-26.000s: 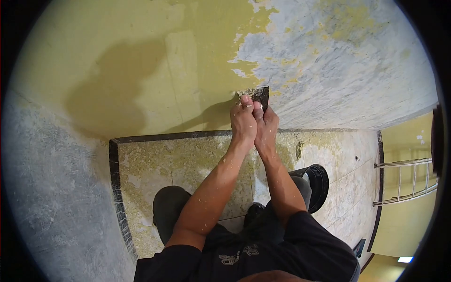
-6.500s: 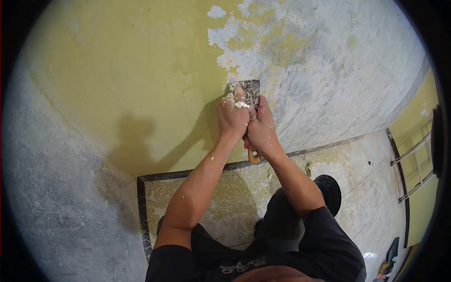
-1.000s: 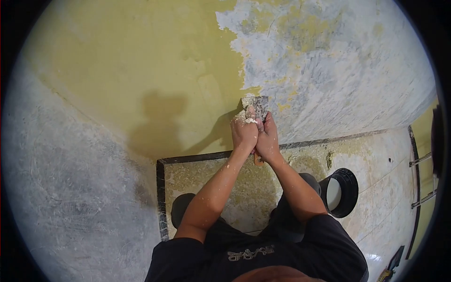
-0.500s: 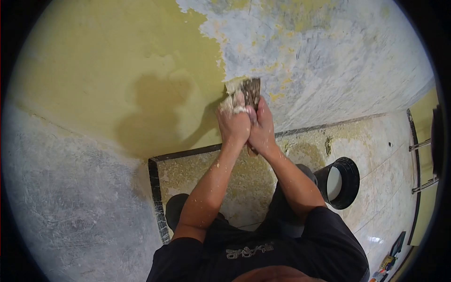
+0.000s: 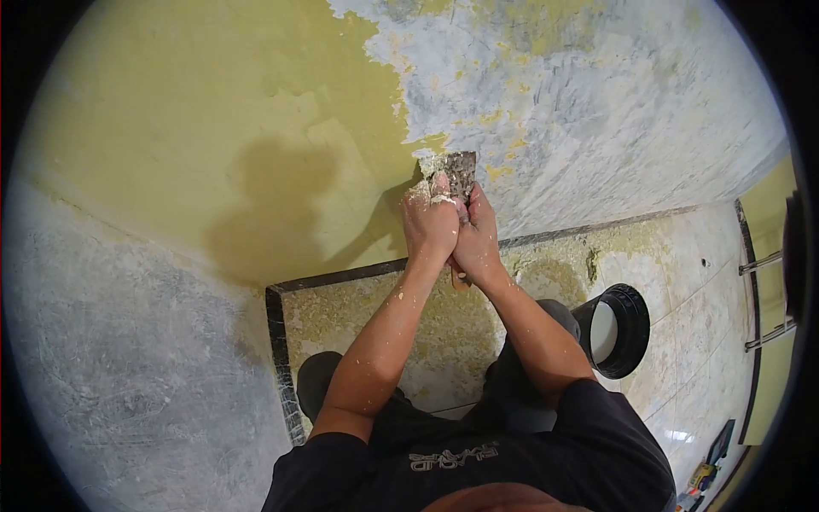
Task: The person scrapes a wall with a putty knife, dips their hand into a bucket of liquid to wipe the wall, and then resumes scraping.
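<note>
At nine o'clock from our hands we see the side wall [image 5: 128, 358], already down to bare grey plaster. Moving right, the yellow paint [image 5: 222, 128] covers the facing wall from about ten o'clock to twelve, unbroken, with our shadow across it; we judge this the large share left to strip.

At the centre, our left hand [image 5: 429, 229] is folded over the scraper [image 5: 459, 173], its fingers pressing on the back of the blade and caked with pale dust. Our right hand [image 5: 478, 243] sits just beside it, touching it, wrapped tight around the handle, whose wooden end peeps out below the palm. The blade lies flat against the wall, its upper edge right at the ragged border where yellow meets grey.

From one o'clock to three, the stripped patch [image 5: 597, 111] runs wide, grey with only small yellow flecks remaining, so that side reads as mostly done, wanting a touch-up at most.

Below, the floor [image 5: 358, 316] is strewn with yellow flakes along the dark skirting line. At four o'clock from our hands a black bucket [image 5: 621, 328] stands on the tiles, close beside our right leg.
</note>
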`<state>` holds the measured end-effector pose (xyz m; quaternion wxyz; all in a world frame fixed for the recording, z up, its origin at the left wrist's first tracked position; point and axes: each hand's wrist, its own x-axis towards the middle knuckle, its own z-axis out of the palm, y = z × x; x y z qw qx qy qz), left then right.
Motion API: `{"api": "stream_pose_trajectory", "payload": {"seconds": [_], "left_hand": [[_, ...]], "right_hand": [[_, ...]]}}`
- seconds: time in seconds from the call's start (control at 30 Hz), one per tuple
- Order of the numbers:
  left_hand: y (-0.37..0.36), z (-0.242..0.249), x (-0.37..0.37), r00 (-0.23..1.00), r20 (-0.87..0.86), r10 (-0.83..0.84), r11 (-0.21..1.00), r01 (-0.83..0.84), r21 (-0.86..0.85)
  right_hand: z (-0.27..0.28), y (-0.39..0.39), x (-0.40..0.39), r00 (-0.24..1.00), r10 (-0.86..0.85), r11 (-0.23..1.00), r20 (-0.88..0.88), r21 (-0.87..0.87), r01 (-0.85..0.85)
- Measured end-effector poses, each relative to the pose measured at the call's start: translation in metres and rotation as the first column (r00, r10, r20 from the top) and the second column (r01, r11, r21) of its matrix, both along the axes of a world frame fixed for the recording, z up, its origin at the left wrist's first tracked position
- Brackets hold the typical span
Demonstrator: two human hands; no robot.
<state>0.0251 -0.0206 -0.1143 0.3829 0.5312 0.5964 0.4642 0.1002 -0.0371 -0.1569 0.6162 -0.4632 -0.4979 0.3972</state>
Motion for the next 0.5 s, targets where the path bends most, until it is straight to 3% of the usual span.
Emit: {"api": "stream_pose_trajectory", "payload": {"seconds": [0.07, 0.13, 0.17, 0.2, 0.27, 0.3, 0.33, 0.4, 0.5], "left_hand": [[-0.007, -0.003, 0.002, 0.999, 0.033, -0.005, 0.999, 0.007, -0.049], [-0.001, 0.000, 0.008, 0.987, 0.089, 0.131, 0.971, -0.146, 0.189], [-0.001, 0.001, 0.007, 0.988, 0.127, 0.087, 0.994, -0.095, 0.060], [-0.003, 0.008, 0.004, 0.987, 0.130, 0.089, 0.994, -0.096, 0.047], [0.003, 0.030, -0.001, 1.000, -0.022, -0.016, 0.998, 0.018, 0.067], [0.004, 0.039, -0.002, 1.000, -0.006, -0.030, 0.997, 0.029, -0.074], [0.005, 0.039, -0.001, 1.000, 0.004, -0.018, 0.998, 0.019, -0.056], [-0.002, 0.012, 0.006, 0.997, 0.011, 0.071, 0.995, -0.072, 0.073], [-0.004, 0.002, 0.009, 0.998, -0.035, 0.044, 0.998, -0.043, 0.034]], "right_hand": [[-0.002, 0.000, 0.001, 0.994, -0.047, 0.999, 0.100, 0.031, 0.044], [0.002, 0.004, 0.003, 0.989, -0.066, 0.995, 0.133, 0.083, 0.055], [0.002, 0.001, 0.004, 0.983, -0.075, 0.992, 0.167, 0.115, 0.056], [0.005, 0.001, 0.005, 0.982, -0.073, 0.993, 0.172, 0.103, 0.056], [0.029, 0.013, 0.006, 0.977, -0.073, 0.988, 0.203, 0.146, 0.044], [0.042, 0.012, 0.002, 0.994, 0.004, 1.000, 0.106, -0.012, -0.002], [0.039, 0.017, 0.002, 0.993, 0.013, 1.000, 0.116, 0.006, -0.014], [0.005, 0.013, 0.002, 0.987, -0.087, 0.976, 0.131, 0.210, 0.059], [-0.003, 0.002, 0.005, 0.997, -0.048, 0.993, 0.058, 0.113, 0.041]]}}
